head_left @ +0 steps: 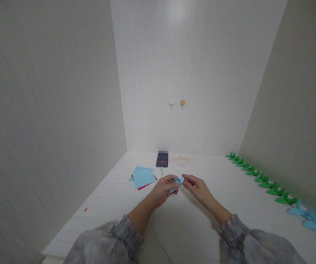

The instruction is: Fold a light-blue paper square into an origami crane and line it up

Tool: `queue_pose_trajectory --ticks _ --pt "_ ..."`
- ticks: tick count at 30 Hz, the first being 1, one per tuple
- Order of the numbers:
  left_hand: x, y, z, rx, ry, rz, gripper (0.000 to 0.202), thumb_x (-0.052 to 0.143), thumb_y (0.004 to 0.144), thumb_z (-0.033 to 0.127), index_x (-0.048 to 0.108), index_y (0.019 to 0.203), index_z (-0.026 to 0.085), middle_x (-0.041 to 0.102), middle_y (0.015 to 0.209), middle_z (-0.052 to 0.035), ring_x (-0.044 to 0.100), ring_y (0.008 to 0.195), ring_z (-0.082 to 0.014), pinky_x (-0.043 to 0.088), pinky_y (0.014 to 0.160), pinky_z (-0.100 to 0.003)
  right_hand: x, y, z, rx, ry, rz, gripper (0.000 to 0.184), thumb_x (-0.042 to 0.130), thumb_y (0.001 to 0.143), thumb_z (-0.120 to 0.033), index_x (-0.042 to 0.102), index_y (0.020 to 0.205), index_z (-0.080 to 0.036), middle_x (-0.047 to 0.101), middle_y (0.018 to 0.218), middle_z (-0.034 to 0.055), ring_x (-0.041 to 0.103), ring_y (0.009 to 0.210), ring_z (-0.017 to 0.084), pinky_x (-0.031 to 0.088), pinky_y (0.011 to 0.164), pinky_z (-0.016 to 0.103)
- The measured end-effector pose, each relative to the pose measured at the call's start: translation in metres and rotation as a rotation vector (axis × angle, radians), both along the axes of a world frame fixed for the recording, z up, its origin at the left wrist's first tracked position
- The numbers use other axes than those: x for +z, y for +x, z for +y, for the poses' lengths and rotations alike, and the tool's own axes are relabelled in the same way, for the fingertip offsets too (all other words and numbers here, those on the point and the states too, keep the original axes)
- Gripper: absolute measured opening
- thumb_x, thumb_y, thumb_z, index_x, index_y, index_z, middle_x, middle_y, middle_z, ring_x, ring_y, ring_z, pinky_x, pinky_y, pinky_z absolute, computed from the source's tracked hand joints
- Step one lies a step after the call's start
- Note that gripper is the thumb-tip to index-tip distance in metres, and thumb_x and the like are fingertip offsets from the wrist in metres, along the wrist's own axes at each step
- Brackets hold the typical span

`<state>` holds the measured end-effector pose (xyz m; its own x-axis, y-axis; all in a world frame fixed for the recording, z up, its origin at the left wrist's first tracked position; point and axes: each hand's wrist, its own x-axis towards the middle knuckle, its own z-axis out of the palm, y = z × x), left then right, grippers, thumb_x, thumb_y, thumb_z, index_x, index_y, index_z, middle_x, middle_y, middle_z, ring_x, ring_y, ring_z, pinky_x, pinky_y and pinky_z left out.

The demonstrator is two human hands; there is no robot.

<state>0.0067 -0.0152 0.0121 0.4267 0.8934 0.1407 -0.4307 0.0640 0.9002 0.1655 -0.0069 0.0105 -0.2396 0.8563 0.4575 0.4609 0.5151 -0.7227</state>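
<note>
Between my hands, above the middle of the table, is a small folded light-blue paper piece [180,180]. My left hand [164,189] grips its left part, with thumb and fingers closed on it and partly covering it. The fingertips of my right hand [195,186] pinch the right edge of the same piece. Its exact folded shape is too small to make out. To the left of my left hand lies a loose stack of square paper sheets [144,177], light blue on top with red edges showing beneath.
A dark phone [162,159] leans near the back wall, its white cable [158,234] running toward me. Along the right wall stands a row of folded green paper pieces [262,179], then blue ones [310,220]. A small orange scrap [85,209] lies left. Two hooks [182,103] are on the wall.
</note>
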Motion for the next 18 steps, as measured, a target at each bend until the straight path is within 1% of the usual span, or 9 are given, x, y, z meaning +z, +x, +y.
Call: queue_pose_trajectory --ticks 1,2,3,5,8,12,14,16,18 --pt "0.000 0.000 0.000 0.012 0.000 -0.002 0.025 0.065 0.054 0.022 0.053 0.075 0.014 0.051 0.065 0.0004 0.045 0.052 -0.0058 0.034 0.052 -0.020 0.001 0.002 0.000 -0.029 0.066 0.001 0.026 0.047 0.069 -0.026 0.053 0.092 -0.017 0.057 0.076 0.0027 0.050 0.060 0.012 0.039 0.055 0.023" --pt "0.000 0.000 0.001 0.022 0.003 -0.006 0.026 0.065 0.054 0.021 0.052 0.076 0.014 0.050 0.065 0.0009 0.045 0.053 -0.0057 0.034 0.052 -0.020 0.002 0.003 0.000 -0.060 0.136 0.002 0.028 0.047 0.069 -0.024 0.051 0.096 -0.017 0.055 0.079 0.0036 0.050 0.063 0.013 0.040 0.057 0.024" --pt "0.000 -0.001 0.001 0.031 0.009 -0.012 0.027 0.065 0.054 0.021 0.052 0.077 0.015 0.050 0.065 0.0012 0.045 0.053 -0.0057 0.034 0.052 -0.020 0.004 0.004 -0.002 -0.084 0.208 0.004 0.027 0.047 0.070 -0.023 0.051 0.097 -0.017 0.054 0.080 0.0041 0.049 0.065 0.013 0.040 0.061 0.025" --pt "-0.001 -0.001 0.003 0.055 0.016 -0.025 0.031 0.065 0.054 0.020 0.049 0.080 0.016 0.050 0.067 0.0019 0.046 0.054 -0.0056 0.035 0.052 -0.020 0.009 0.005 -0.006 -0.090 0.320 -0.002 0.020 0.046 0.071 -0.022 0.053 0.090 -0.018 0.052 0.079 0.0045 0.048 0.068 0.014 0.039 0.064 0.027" --pt "-0.005 0.000 0.005 0.079 0.007 -0.021 0.035 0.065 0.053 0.020 0.045 0.081 0.017 0.050 0.068 0.0030 0.047 0.053 -0.0058 0.036 0.053 -0.021 0.013 0.001 -0.013 -0.055 0.399 -0.084 0.014 0.049 0.071 -0.024 0.054 0.082 -0.018 0.051 0.073 0.0038 0.047 0.069 0.015 0.037 0.063 0.028" --pt "-0.009 0.003 0.005 0.016 0.030 -0.029 0.036 0.064 0.055 0.015 0.041 0.082 0.017 0.050 0.068 0.0029 0.048 0.052 -0.0062 0.036 0.052 -0.022 0.010 -0.005 -0.014 -0.041 0.438 -0.181 0.007 0.049 0.071 -0.023 0.054 0.073 -0.018 0.050 0.066 0.0020 0.047 0.066 0.014 0.035 0.062 0.027" --pt "-0.009 0.004 0.004 -0.007 0.038 -0.040 0.036 0.063 0.055 0.013 0.040 0.083 0.017 0.051 0.069 0.0023 0.049 0.053 -0.0068 0.037 0.053 -0.022 0.007 -0.006 -0.012 -0.045 0.438 -0.209 0.008 0.048 0.072 -0.022 0.053 0.068 -0.018 0.050 0.065 0.0016 0.046 0.066 0.014 0.034 0.062 0.027" --pt "-0.008 0.004 0.003 0.012 0.022 -0.050 0.038 0.063 0.055 0.014 0.040 0.085 0.017 0.051 0.073 0.0011 0.051 0.058 -0.0082 0.039 0.056 -0.023 0.006 -0.006 -0.011 -0.068 0.441 -0.214 0.011 0.046 0.073 -0.021 0.052 0.064 -0.017 0.049 0.063 0.0013 0.045 0.065 0.013 0.033 0.062 0.027" --pt "-0.009 0.003 0.003 0.044 -0.012 -0.039 0.037 0.063 0.056 0.018 0.041 0.086 0.017 0.051 0.076 -0.0003 0.052 0.063 -0.0096 0.041 0.060 -0.026 0.005 -0.005 -0.011 -0.106 0.451 -0.195 0.013 0.045 0.073 -0.021 0.050 0.062 -0.017 0.048 0.062 0.0011 0.045 0.064 0.013 0.033 0.061 0.026"
